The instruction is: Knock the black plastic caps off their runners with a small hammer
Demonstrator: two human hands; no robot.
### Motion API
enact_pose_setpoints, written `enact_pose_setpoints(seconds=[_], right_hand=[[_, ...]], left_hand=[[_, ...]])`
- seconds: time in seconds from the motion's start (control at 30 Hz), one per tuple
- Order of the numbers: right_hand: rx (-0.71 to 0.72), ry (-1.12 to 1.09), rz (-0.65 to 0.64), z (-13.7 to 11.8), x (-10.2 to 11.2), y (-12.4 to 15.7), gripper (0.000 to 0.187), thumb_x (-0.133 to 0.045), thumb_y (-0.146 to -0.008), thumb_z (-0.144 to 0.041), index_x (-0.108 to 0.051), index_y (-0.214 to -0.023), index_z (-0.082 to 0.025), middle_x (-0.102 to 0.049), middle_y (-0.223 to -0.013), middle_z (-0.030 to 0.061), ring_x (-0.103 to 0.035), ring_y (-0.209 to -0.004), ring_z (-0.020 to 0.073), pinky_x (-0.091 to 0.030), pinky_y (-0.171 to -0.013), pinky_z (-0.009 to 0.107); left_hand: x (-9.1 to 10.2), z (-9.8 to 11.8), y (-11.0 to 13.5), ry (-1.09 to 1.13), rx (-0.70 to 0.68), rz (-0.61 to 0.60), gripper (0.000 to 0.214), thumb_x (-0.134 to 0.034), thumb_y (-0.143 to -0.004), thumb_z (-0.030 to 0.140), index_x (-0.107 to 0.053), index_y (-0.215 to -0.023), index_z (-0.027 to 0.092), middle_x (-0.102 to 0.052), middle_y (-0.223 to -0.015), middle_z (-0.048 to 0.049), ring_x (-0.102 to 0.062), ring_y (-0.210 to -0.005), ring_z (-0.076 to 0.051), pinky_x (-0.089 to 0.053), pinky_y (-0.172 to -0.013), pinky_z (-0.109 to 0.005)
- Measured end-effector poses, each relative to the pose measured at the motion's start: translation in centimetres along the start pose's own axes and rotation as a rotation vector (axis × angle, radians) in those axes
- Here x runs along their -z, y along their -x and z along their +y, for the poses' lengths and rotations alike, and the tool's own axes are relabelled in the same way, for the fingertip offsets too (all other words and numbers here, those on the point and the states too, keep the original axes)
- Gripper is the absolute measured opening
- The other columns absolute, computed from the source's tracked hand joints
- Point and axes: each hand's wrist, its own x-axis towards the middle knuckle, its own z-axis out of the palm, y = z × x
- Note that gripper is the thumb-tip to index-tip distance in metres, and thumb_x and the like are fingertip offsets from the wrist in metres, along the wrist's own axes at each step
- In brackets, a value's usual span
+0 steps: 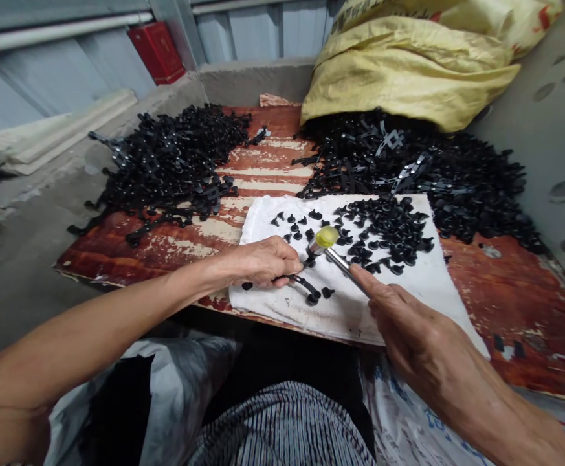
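My right hand [408, 317] grips the metal handle of a small mallet [327, 237] that has a yellowish face. The mallet's head is right by the fingertips of my left hand [267, 259], over a black linked metal part [306, 285]. That part is pinched in my left hand, and one of its arms reaches out over the white cloth [282, 310] to a round end. Whether the mallet touches the part I cannot tell. Small black round-headed plugs [389, 226] lie scattered and heaped on the cloth beyond my hands.
A heap of black linked parts [166, 155] covers the board's left side, and another [408, 162] spills from a yellow sack [408, 71] at the back right. The worn reddish board [515, 285] meets low walls. Plastic bags [185, 382] stand below its front edge.
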Motion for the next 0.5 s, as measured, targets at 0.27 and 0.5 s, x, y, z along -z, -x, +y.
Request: enact_pose_setpoints(seconds=[0.27, 0.5], right_hand=[[0.032, 0.026, 0.109, -0.9, 0.6, 0.2, 0.068, -0.039, -0.093, -0.006, -0.026, -0.156, -0.025, -0.067, -0.09, 0.0092, -0.066, -0.063, 0.0177, -0.056, -0.05, 0.025], [-0.028, -0.017, 0.161, 0.1, -0.1, 0.6, 0.068, -0.042, -0.094, -0.009, -0.025, -0.157, -0.032, -0.069, -0.107, 0.0099, -0.07, -0.08, 0.0201, -0.061, -0.063, 0.029]], left_hand=[[-0.1, -0.4, -0.2, 0.019, 0.025, -0.017, 0.032, -0.054, -0.085, 0.025, -0.048, -0.054, 0.018, -0.04, -0.043, 0.004, -0.027, -0.034, -0.004, -0.015, -0.036, -0.02], [-0.3, -0.3, -0.4, 0.015, 0.058, 0.009, 0.032, -0.054, -0.085, 0.024, -0.048, -0.054, 0.018, -0.041, -0.041, 0.0035, -0.027, -0.032, -0.004, -0.013, -0.036, -0.02]])
